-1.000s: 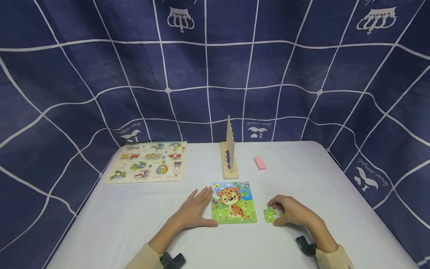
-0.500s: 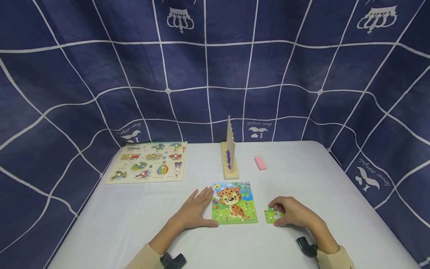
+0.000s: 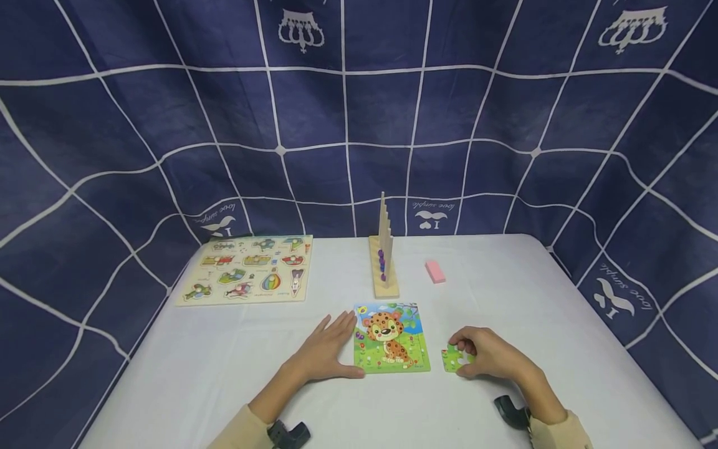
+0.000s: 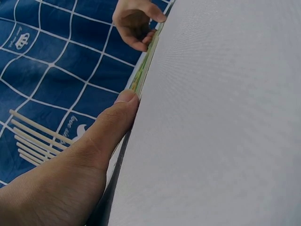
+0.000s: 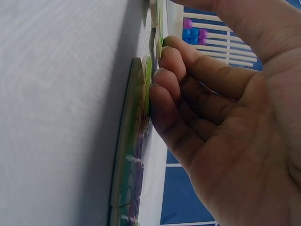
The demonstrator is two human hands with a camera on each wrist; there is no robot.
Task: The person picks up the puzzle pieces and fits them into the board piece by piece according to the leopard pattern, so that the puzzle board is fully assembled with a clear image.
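Observation:
A square jigsaw puzzle (image 3: 391,338) with a spotted leopard cub on a green meadow lies flat on the white table. My left hand (image 3: 325,352) rests at its left side, fingers spread and straight, thumb at the near left corner. In the left wrist view the thumb (image 4: 101,129) touches the puzzle's thin edge. To the right of the puzzle, my right hand (image 3: 487,352) holds a green jigsaw piece (image 3: 450,360) between thumb and curled fingers, low over or on the table. That piece is partly hidden by the hand. The right wrist view shows the curled fingers (image 5: 164,106) close up.
Behind the puzzle stands a wooden peg rack (image 3: 384,290) with purple and blue beads. A pink block (image 3: 434,272) lies to its right. A picture peg board (image 3: 247,274) lies at the back left. Blue gridded cloth (image 3: 370,112) hangs behind the table.

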